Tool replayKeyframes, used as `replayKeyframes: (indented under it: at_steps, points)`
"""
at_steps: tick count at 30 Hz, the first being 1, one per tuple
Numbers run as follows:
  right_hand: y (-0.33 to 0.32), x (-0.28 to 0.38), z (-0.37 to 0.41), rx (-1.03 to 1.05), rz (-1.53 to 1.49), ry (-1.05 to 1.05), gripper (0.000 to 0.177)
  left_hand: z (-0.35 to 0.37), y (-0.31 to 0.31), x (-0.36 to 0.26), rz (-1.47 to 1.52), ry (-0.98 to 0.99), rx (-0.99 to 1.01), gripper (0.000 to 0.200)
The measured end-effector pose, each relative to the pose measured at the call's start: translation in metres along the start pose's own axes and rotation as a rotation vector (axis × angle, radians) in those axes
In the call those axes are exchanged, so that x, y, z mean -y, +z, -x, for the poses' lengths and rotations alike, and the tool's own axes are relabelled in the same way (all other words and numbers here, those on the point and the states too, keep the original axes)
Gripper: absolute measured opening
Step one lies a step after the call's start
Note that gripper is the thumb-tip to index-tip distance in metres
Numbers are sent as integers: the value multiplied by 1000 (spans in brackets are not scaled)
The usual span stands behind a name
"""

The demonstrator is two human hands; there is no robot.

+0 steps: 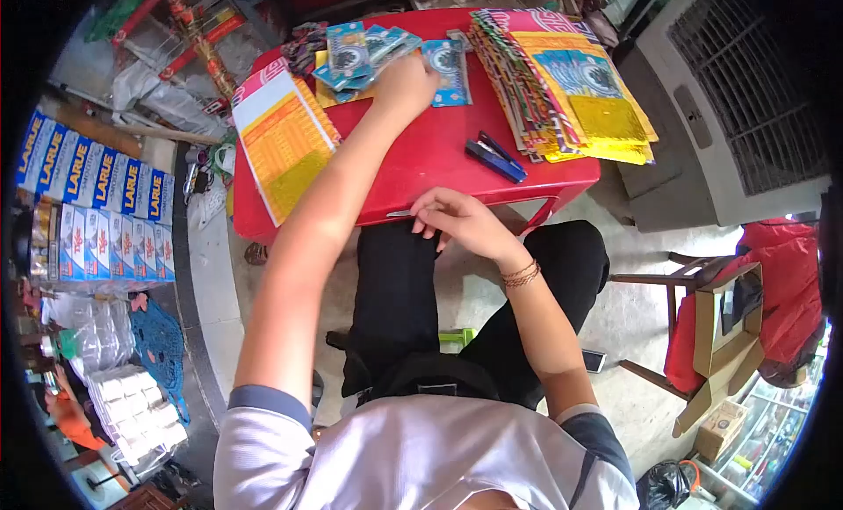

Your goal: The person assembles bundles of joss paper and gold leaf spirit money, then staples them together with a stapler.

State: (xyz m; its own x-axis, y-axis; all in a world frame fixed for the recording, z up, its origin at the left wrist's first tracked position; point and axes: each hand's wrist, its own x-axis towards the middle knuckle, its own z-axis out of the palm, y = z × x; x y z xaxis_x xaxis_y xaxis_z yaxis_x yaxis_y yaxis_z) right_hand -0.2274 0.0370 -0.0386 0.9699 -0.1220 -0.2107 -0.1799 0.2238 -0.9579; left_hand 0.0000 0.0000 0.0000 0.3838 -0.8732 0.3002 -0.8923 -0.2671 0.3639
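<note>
My left hand [408, 90] reaches over the red table [395, 172], its fingers curled among blue printed packets. A loose pile of these packets [349, 55] lies left of it, and a single blue packet [450, 75] lies flat just right of it. What the fingers hold, if anything, is hidden. At the table's near edge, my right hand [464, 222] hovers with fingers loosely bent and apart, seemingly holding nothing. A small pale strip [399, 213] shows by its fingertips. Nearest to this hand on the tabletop is a blue stapler [496, 157].
A thick stack of yellow and pink printed sheets [562, 88], topped with blue packets, stands at the right. More printed sheets [281, 132] lie left. Beyond the table are a grey air cooler [729, 97], a wooden chair [667, 282] and stacked LARUE boxes [97, 172].
</note>
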Motion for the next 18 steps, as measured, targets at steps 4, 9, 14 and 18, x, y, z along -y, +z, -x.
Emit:
replayKeyframes:
  at_steps: [4,9,14,18]
  points:
    - [-9,1,16,-43,95,-82,17,-31,32,-12,-17,-385,27,54]
    - [-22,-8,28,-138,445,-215,19,-39,59,-13,1,-655,-36,73]
    - [-23,-7,33,-138,493,-224,22,-38,65,-13,128,-744,-56,64]
    - [-24,-2,35,-160,509,-243,22,-27,72,-12,368,-567,-304,54]
